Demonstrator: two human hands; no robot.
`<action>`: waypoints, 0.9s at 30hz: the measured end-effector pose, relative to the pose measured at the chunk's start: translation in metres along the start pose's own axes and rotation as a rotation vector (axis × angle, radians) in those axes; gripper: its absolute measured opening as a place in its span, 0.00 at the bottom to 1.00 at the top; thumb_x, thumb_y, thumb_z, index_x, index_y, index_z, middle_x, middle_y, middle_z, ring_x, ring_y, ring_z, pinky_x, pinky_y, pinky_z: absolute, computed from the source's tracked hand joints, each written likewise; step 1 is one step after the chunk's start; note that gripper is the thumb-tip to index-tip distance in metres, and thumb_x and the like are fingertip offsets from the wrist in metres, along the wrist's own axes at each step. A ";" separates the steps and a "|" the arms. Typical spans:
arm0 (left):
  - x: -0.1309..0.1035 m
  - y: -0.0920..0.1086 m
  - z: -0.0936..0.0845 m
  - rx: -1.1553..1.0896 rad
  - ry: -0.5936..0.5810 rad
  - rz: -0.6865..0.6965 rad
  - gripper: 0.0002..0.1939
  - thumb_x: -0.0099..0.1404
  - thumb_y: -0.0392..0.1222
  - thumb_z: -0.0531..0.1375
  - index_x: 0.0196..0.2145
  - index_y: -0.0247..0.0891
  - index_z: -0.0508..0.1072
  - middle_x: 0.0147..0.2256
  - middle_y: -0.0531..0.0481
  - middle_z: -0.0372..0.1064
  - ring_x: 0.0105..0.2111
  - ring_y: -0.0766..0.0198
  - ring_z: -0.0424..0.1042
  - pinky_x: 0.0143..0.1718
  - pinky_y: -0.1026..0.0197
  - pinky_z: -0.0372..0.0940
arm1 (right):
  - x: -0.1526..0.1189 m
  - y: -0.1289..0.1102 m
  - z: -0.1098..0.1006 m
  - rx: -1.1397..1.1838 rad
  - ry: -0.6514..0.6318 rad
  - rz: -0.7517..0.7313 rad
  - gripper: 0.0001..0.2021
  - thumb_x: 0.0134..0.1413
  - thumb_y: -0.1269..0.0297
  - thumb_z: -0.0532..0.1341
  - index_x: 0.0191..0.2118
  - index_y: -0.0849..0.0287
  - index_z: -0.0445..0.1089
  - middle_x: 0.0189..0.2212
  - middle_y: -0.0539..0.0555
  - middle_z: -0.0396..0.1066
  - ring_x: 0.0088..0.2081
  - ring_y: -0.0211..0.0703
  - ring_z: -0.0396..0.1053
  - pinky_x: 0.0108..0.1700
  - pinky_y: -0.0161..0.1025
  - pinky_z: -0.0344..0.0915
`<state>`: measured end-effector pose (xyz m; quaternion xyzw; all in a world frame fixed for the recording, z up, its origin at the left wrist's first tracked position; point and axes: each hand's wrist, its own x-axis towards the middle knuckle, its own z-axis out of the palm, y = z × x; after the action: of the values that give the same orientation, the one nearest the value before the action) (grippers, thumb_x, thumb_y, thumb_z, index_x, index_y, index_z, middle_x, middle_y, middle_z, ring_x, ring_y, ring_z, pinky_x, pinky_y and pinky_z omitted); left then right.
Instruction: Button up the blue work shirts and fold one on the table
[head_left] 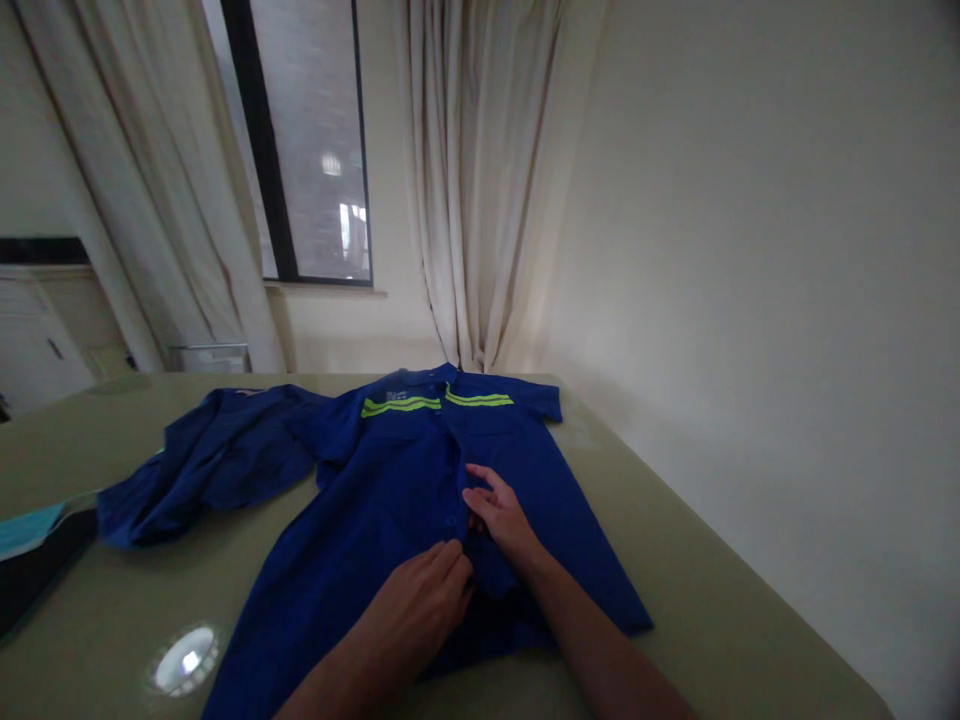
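- From my head view, the blue shirt (375,500) lies front side up on the table (720,580), collar away from me and hem near; I judge that this brings its front opening straight down toward both hands.
- My left hand (429,592) is at the lower front, fingers curled together and seemingly clamped on the edge of the cloth; this grip probably steadies the fabric, lifting it a little above the dark gap below.
- My right hand (501,512) is just beyond, at the front edge. Thumb and forefinger tips stand slightly apart; I cannot tell whether this grip has cloth in it. A small button (451,521) shows beside it, so the placing looks suited to fine fingerwork.
- A second blue garment (232,455) lies bunched beside one sleeve, leaving the shirt front uncovered.
- Further left, a light-blue mask (30,531) rests on a dark item (41,585), well apart from my hands.
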<state>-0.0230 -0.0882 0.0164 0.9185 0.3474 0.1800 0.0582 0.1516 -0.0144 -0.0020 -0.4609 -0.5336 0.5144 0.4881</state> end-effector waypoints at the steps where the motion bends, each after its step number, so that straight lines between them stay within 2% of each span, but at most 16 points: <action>1: 0.001 -0.003 -0.003 -0.095 0.022 -0.057 0.08 0.69 0.31 0.55 0.40 0.40 0.72 0.40 0.47 0.73 0.41 0.57 0.74 0.45 0.57 0.68 | -0.001 -0.002 0.000 0.020 -0.007 0.000 0.35 0.49 0.45 0.68 0.59 0.58 0.64 0.21 0.42 0.64 0.21 0.36 0.64 0.25 0.34 0.57; 3: 0.004 -0.010 -0.012 -0.330 0.075 -0.180 0.07 0.70 0.34 0.55 0.41 0.40 0.73 0.40 0.49 0.74 0.40 0.59 0.74 0.44 0.59 0.67 | -0.005 -0.010 0.001 0.049 0.005 -0.018 0.36 0.49 0.44 0.68 0.59 0.58 0.63 0.24 0.45 0.68 0.23 0.37 0.66 0.26 0.34 0.57; 5: 0.007 -0.020 -0.021 -0.551 0.127 -0.316 0.07 0.70 0.40 0.56 0.40 0.40 0.75 0.37 0.51 0.75 0.37 0.61 0.73 0.40 0.61 0.66 | -0.014 -0.023 0.003 0.035 0.038 -0.097 0.31 0.56 0.42 0.63 0.57 0.58 0.65 0.31 0.51 0.73 0.28 0.40 0.70 0.29 0.35 0.61; 7: 0.010 -0.031 -0.028 -0.733 0.152 -0.444 0.12 0.68 0.48 0.59 0.39 0.38 0.77 0.33 0.52 0.76 0.33 0.61 0.72 0.35 0.61 0.64 | -0.025 -0.039 0.003 -0.074 0.008 -0.233 0.27 0.60 0.42 0.60 0.55 0.57 0.68 0.39 0.55 0.76 0.37 0.43 0.73 0.38 0.38 0.66; 8: 0.010 -0.036 -0.029 -0.819 0.152 -0.491 0.15 0.67 0.53 0.60 0.37 0.37 0.78 0.31 0.52 0.76 0.32 0.61 0.72 0.34 0.62 0.64 | -0.031 -0.046 0.003 -0.159 -0.037 -0.300 0.26 0.60 0.43 0.62 0.55 0.56 0.70 0.42 0.56 0.76 0.41 0.45 0.73 0.43 0.40 0.67; 10: 0.010 -0.046 -0.031 -1.001 0.131 -0.542 0.21 0.63 0.59 0.62 0.37 0.36 0.79 0.32 0.51 0.77 0.34 0.60 0.73 0.36 0.61 0.65 | -0.040 -0.056 0.004 -0.328 -0.134 -0.380 0.24 0.55 0.46 0.68 0.53 0.54 0.73 0.45 0.54 0.77 0.46 0.48 0.73 0.51 0.43 0.66; 11: 0.009 -0.050 -0.031 -1.087 0.111 -0.554 0.23 0.61 0.61 0.64 0.37 0.36 0.79 0.33 0.51 0.78 0.35 0.59 0.74 0.37 0.61 0.66 | -0.042 -0.058 0.004 -0.382 -0.157 -0.387 0.22 0.54 0.48 0.70 0.51 0.53 0.75 0.45 0.54 0.78 0.47 0.48 0.73 0.52 0.43 0.65; 13: 0.005 -0.056 -0.033 -1.215 0.063 -0.557 0.26 0.58 0.62 0.66 0.43 0.36 0.78 0.35 0.50 0.79 0.36 0.60 0.75 0.39 0.60 0.67 | -0.042 -0.057 0.005 -0.408 -0.145 -0.350 0.15 0.59 0.50 0.67 0.45 0.54 0.78 0.41 0.52 0.79 0.44 0.47 0.74 0.49 0.41 0.66; 16: 0.001 -0.056 -0.037 -1.251 0.019 -0.515 0.29 0.60 0.60 0.67 0.51 0.37 0.74 0.35 0.51 0.77 0.32 0.64 0.73 0.36 0.62 0.65 | -0.036 -0.049 0.004 -0.371 -0.134 -0.272 0.14 0.65 0.52 0.61 0.39 0.56 0.79 0.34 0.52 0.79 0.37 0.44 0.74 0.41 0.38 0.66; 20: 0.002 -0.050 -0.042 -1.190 0.022 -0.458 0.27 0.62 0.58 0.66 0.51 0.36 0.72 0.32 0.53 0.73 0.30 0.66 0.70 0.32 0.64 0.61 | -0.033 -0.046 0.002 -0.329 -0.128 -0.261 0.15 0.66 0.51 0.60 0.39 0.57 0.78 0.33 0.52 0.77 0.36 0.43 0.72 0.39 0.37 0.65; 24: 0.005 -0.047 -0.043 -1.099 0.086 -0.463 0.22 0.63 0.55 0.65 0.48 0.37 0.70 0.28 0.56 0.70 0.26 0.69 0.66 0.27 0.66 0.55 | -0.037 -0.053 0.003 -0.283 -0.157 -0.289 0.17 0.57 0.50 0.68 0.47 0.56 0.76 0.41 0.53 0.78 0.43 0.46 0.73 0.45 0.38 0.66; 27: 0.005 -0.044 -0.043 -0.989 0.165 -0.414 0.14 0.65 0.49 0.62 0.45 0.39 0.69 0.31 0.55 0.72 0.29 0.66 0.69 0.29 0.65 0.59 | -0.039 -0.055 0.005 -0.364 -0.189 -0.248 0.16 0.51 0.53 0.72 0.42 0.56 0.77 0.37 0.51 0.77 0.41 0.46 0.72 0.43 0.38 0.66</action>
<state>-0.0625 -0.0524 0.0476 0.6765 0.3984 0.3783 0.4904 0.1513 -0.0563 0.0509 -0.4220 -0.7134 0.3869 0.4041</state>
